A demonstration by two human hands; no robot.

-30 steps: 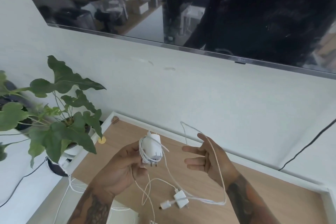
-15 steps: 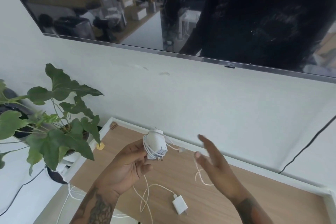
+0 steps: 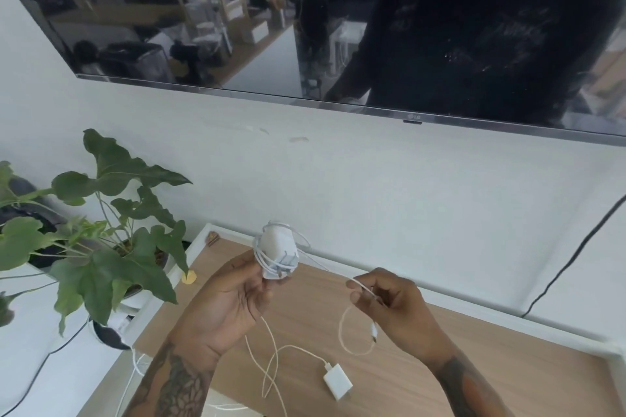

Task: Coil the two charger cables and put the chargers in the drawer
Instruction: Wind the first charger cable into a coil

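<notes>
My left hand (image 3: 233, 294) holds a white charger (image 3: 278, 252) above the wooden cabinet top (image 3: 399, 382), with its white cable wound several times around the body. The loose tail of that cable (image 3: 342, 332) runs to my right hand (image 3: 396, 305), which pinches it near the end; the plug hangs below the fingers in a small loop. A second white charger (image 3: 337, 384) lies flat on the wood below my hands, and its cable (image 3: 271, 359) trails uncoiled toward the front edge. No drawer is in view.
A leafy potted plant (image 3: 101, 247) stands at the left beside the cabinet. A wall-mounted TV (image 3: 305, 27) hangs above. A black cord (image 3: 569, 264) runs down the wall at the right. A white rim (image 3: 474, 305) borders the cabinet top at the back.
My right hand went from open beside the charger to pinching the cable's loose end. More cable is wound on the charger and the free length is shorter.
</notes>
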